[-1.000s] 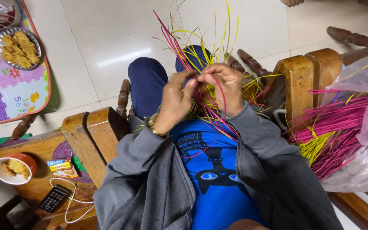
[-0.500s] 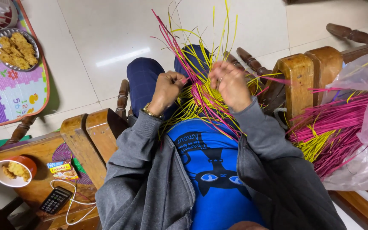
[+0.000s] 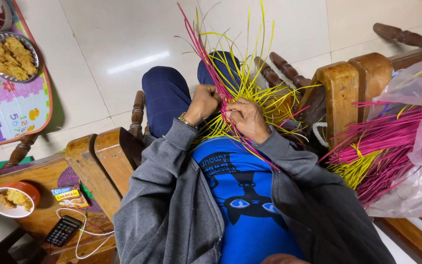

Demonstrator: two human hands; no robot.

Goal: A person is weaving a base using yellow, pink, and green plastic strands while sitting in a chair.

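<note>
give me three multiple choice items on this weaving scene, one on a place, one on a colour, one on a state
1. Where does the clear plastic bag of pink and yellow strips lie?
A. on the floor mat
B. on the wooden seat at the person's right
C. on the low side table

2. Which colours are the thin strips bunched in the lap?
A. yellow and pink
B. green and white
C. blue and orange

3. How do the hands stand?
A. both resting open on the armrests
B. one holding the calculator
C. both closed on the strips

Answers:
1. B, the bag sits beyond the right wooden armrest.
2. A, yellow strips fan upward with pink ones among them.
3. C, the left hand and right hand both pinch strips at the bunch's middle.
</note>
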